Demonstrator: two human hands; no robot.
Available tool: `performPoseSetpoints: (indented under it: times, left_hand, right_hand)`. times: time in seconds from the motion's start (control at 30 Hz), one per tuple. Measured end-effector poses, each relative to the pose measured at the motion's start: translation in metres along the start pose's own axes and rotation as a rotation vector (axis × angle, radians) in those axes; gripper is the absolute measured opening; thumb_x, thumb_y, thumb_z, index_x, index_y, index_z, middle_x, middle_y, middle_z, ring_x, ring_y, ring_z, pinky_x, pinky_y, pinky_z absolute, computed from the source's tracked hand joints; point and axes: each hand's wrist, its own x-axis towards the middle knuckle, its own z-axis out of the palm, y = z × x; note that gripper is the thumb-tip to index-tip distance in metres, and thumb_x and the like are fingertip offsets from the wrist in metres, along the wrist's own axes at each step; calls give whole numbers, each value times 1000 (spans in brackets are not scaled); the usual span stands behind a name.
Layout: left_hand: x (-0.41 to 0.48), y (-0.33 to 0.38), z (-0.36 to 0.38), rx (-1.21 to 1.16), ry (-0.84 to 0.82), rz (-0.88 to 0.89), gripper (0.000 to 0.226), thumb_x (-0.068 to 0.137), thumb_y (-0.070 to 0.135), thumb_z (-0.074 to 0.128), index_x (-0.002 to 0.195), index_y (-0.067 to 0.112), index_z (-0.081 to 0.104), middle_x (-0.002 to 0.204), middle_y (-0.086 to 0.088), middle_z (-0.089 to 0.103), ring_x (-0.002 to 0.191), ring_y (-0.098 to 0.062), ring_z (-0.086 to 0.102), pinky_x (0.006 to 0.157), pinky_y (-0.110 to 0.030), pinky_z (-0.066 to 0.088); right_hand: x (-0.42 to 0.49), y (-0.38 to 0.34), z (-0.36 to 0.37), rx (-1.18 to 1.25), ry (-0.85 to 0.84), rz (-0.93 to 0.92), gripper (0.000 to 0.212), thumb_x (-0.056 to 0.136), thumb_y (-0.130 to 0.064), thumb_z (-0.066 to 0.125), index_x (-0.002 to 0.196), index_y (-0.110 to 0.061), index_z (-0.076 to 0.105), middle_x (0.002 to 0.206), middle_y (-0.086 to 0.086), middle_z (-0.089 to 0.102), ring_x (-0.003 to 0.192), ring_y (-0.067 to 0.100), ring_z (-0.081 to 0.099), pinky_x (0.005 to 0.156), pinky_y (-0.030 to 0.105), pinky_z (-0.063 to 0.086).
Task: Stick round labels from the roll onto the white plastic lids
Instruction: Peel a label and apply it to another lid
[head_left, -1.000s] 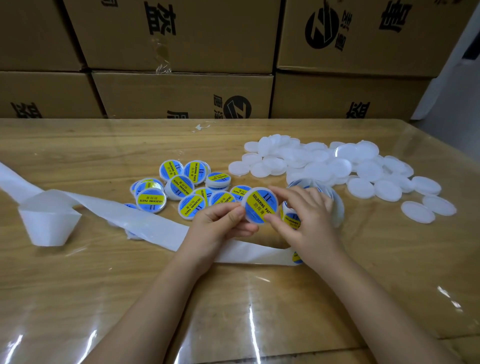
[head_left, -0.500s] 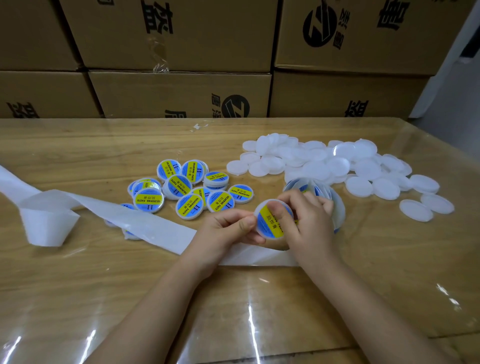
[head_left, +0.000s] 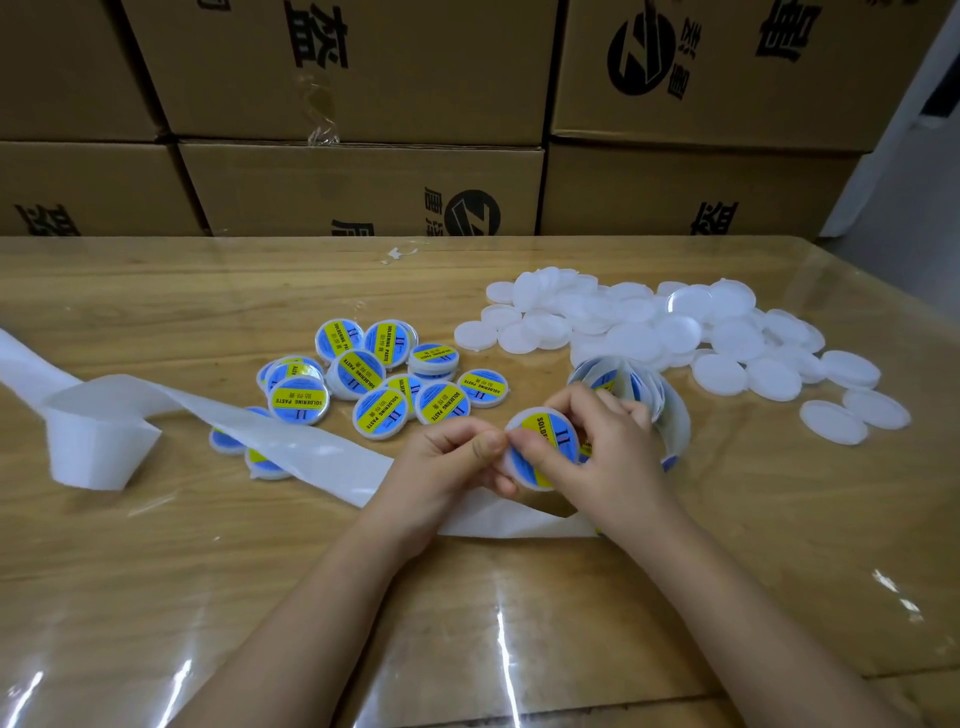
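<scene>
Currently 1 white lid (head_left: 549, 432) is held upright above the table (head_left: 156, 597), between both hands, at centre of view. L hand (head_left: 447, 467) pinches its left edge w/ thumb and fingers. R hand (head_left: 613, 457) grips the right side, fingers curled over the top rim, thumb tip pressed on the label (head_left: 563, 441) near its left edge. Label face (blue/yellow, "SOLDERING" legible in part) points toward the camera.

Label roll (head_left: 654, 395): qty 1, standing on edge just behind the R hand, part-hidden by it. Spent liner strip (head_left: 291, 447): qty 1, runs from under the hands to the left and ends in a loose fold.

Labelled lids (head_left: 384, 379): approx. 14 visible, grouped behind and left of the L hand; at least 2 lie partly under the liner. Blank lids (head_left: 675, 332): loose overlapping heap behind and right of the R hand, well over 30; exact count not possible due to overlap. 4 or so lie apart at the heap's right edge.

Cartons (head_left: 363, 187): 6 in view, stacked in 2 rows of 3 along the far table edge.
</scene>
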Motion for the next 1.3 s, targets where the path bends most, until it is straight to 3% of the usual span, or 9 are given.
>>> performPoseSetpoints:
  times: [0.17, 0.3, 0.43, 0.5, 0.6, 0.87, 0.93, 1.07, 1.3]
  left_hand:
    - [2, -2, -3, -41, 15, 6, 25, 72, 47, 74, 63, 24, 68, 63, 2, 65, 60, -11, 62, 64, -22, 52]
    - [5, -4, -6, -65, 152, 29, 22, 84, 31, 62, 66, 21, 67, 63, 3, 62, 58, -8, 56, 63, -20, 50]
    - [5, -2, -4, 54, 166, 37, 10, 75, 27, 72, 75, 21, 65, 68, 4, 62, 61, -7, 59, 63, -21, 52]
    - [5, -3, -2, 96, 163, 37, 19, 74, 14, 71, 84, 5, 58, 72, -5, 59, 63, -6, 60, 63, -21, 53]
    - [4, 0, 1, 106, 184, 42, 8, 82, 2, 63, 78, 3, 56, 68, -9, 56, 59, -7, 59, 61, -19, 52]
    - [4, 0, 0, 86, 157, 49, 13, 80, 13, 63, 73, 5, 54, 57, 5, 60, 54, -6, 58, 59, -18, 51]
    - [4, 1, -2, 72, 155, 52, 17, 76, 20, 63, 75, 5, 56, 59, 5, 61, 56, -6, 59, 60, -18, 51]
    - [5, 0, -4, 90, 137, 53, 19, 79, 27, 60, 77, 9, 63, 64, 6, 62, 59, -5, 59, 63, -17, 50]
    - [3, 0, 4, 126, 106, 85, 23, 81, 26, 57, 75, 3, 56, 64, 6, 55, 60, -2, 49, 59, -12, 41]
  right_hand:
    - [0, 0, -3, 62, -43, -52, 36, 61, -70, 64, 82, -47, 45, 81, -21, 54, 100, -10, 34, 87, 20, 28]
    - [3, 3, -10, 111, -160, -119, 36, 79, -42, 70, 109, -43, 50, 90, -12, 58, 95, -9, 41, 95, 34, 33]
    - [4, 5, -8, 73, -121, -165, 28, 92, -24, 59, 120, -29, 57, 95, -7, 65, 93, -6, 46, 96, 25, 28]
    - [3, 4, -6, 80, -73, -165, 28, 94, -27, 49, 120, -24, 60, 97, -7, 67, 93, -17, 42, 92, 24, 29]
    - [3, 2, -5, 46, -71, -165, 37, 91, -32, 44, 123, -21, 59, 97, -7, 67, 93, -3, 47, 92, 27, 28]
    - [3, -1, -5, -39, -98, -237, 56, 81, -42, 58, 132, -21, 50, 99, -21, 56, 89, -1, 43, 94, 19, 20]
    - [3, -1, -6, -14, -99, -257, 51, 85, -35, 55, 133, -19, 50, 105, -12, 61, 92, -7, 40, 94, 20, 20]
    - [4, 0, -9, 75, -97, -255, 38, 90, -25, 47, 128, -21, 54, 100, -25, 56, 97, -23, 38, 94, 22, 26]
    - [1, -2, -7, 185, -20, -92, 22, 90, -34, 47, 102, -26, 63, 74, -4, 66, 90, -8, 44, 89, 21, 32]
